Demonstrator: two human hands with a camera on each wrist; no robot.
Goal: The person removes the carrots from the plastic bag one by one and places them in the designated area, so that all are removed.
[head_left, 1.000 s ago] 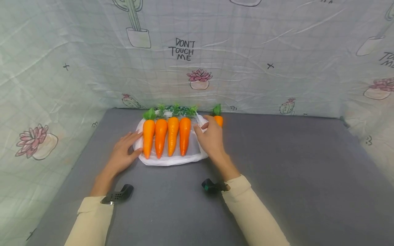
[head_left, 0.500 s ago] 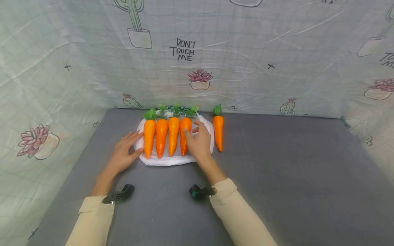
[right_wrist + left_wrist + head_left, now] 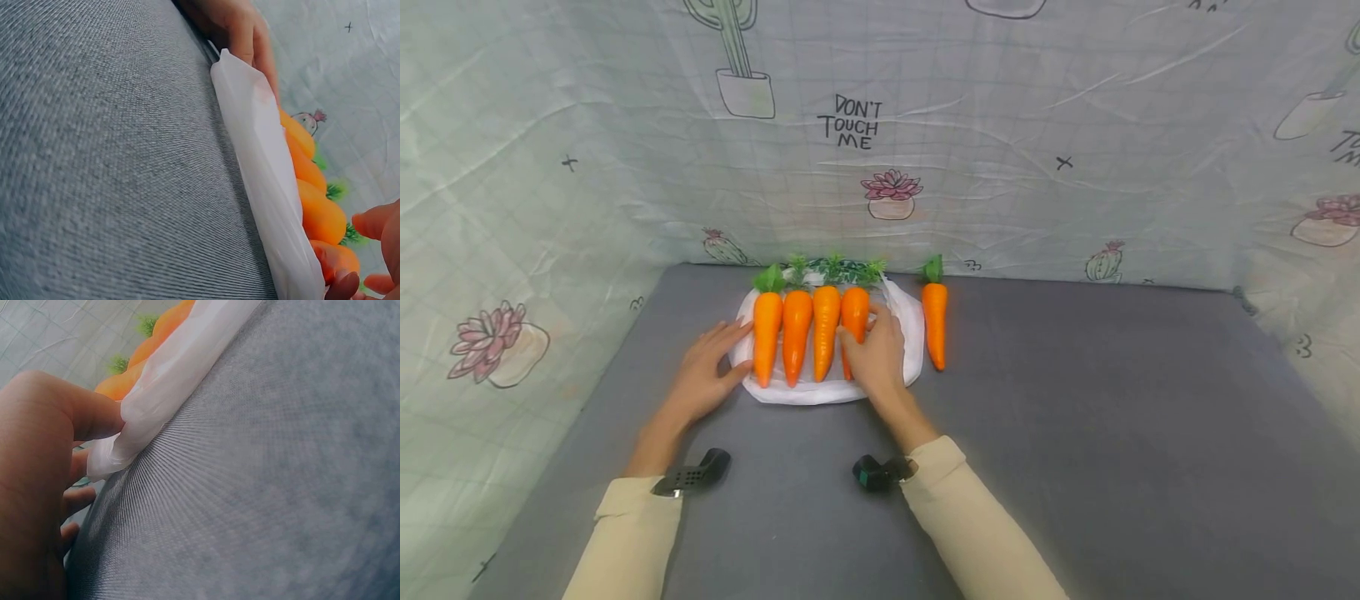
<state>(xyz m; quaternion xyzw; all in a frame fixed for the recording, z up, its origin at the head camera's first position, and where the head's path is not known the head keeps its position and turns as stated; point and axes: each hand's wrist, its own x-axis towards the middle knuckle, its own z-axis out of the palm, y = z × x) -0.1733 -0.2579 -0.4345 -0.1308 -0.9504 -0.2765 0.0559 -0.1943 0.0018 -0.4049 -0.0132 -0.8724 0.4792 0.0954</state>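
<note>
Several orange carrots (image 3: 827, 333) with green tops lie side by side on a flat white plastic bag (image 3: 917, 337), seen from the front in both wrist views. My left hand (image 3: 702, 377) rests at the bag's left edge, thumb and fingers spread beside the leftmost carrot (image 3: 767, 342). In the left wrist view the thumb (image 3: 97, 415) touches the white plastic. My right hand (image 3: 880, 350) reaches over the rightmost carrot on the bag (image 3: 854, 308), thumb to its left and fingers to its right. The right wrist view shows this thumb (image 3: 375, 220) raised above the carrots.
One more carrot (image 3: 936, 325) lies on the grey table (image 3: 1112, 433), just right of the bag. A pale patterned cloth (image 3: 985, 150) hangs behind and along the sides. Dark devices sit on both wrists, the left one (image 3: 700, 473) close over the table.
My right hand has moved left from beside the separate carrot to the rightmost carrot on the bag, bringing the separate one into full view. The left hand has stayed at the bag's edge.
</note>
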